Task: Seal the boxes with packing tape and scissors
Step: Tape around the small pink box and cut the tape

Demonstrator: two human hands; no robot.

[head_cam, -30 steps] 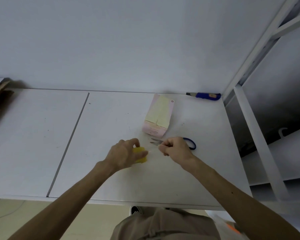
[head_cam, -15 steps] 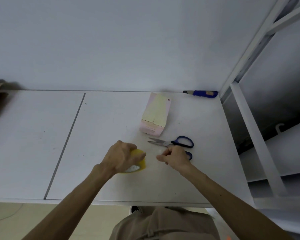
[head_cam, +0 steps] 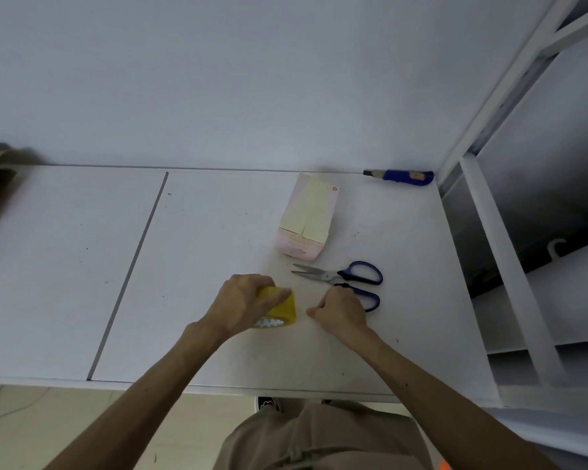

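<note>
Box (head_cam: 308,215) lay end-on beyond the tape roll (head_cam: 282,308).
Left hand (head_cam: 243,303) gripped it; right hand (head_cam: 342,312) curled by scissors (head_cam: 340,276), contents unclear.

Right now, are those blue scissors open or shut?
Slightly open: the scissors lie flat on the table, blade tips a little apart, the two handle loops spread.

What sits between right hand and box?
The scissors, lying flat with blades apart, tips pointing left. The box is just beyond the blades; the right hand partly hides the nearer handle. Head view.
</note>
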